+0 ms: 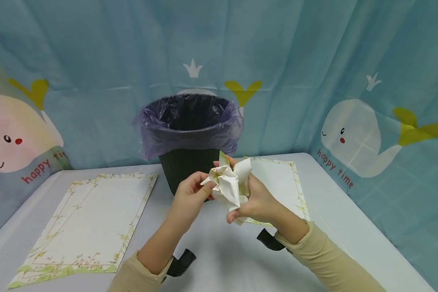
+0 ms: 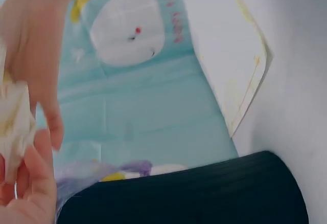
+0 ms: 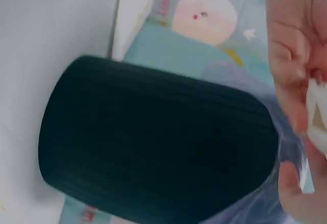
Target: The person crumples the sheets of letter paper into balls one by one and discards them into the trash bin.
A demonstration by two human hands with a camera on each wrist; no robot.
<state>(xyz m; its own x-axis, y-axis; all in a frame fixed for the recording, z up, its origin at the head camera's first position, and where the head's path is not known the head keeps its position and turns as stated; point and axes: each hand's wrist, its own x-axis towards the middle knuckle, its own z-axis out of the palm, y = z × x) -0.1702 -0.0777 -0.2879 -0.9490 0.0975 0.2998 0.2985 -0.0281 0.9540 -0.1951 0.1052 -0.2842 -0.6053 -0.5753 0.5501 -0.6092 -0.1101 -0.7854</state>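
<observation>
A crumpled sheet of paper, cream with a green and yellow printed edge, is held up between both hands in the head view. My left hand pinches its left side between thumb and fingers. From the right, my right hand grips it with the fingers behind and the thumb below. Part of the crumpled paper shows at the left edge of the left wrist view. In the right wrist view only a bit of the paper shows by the fingers.
Behind the hands stands a black trash bin lined with a purple bag. Bordered paper sheets lie overlapped on the white table at left. Another bordered sheet lies at right. A blue whale-print curtain hangs behind.
</observation>
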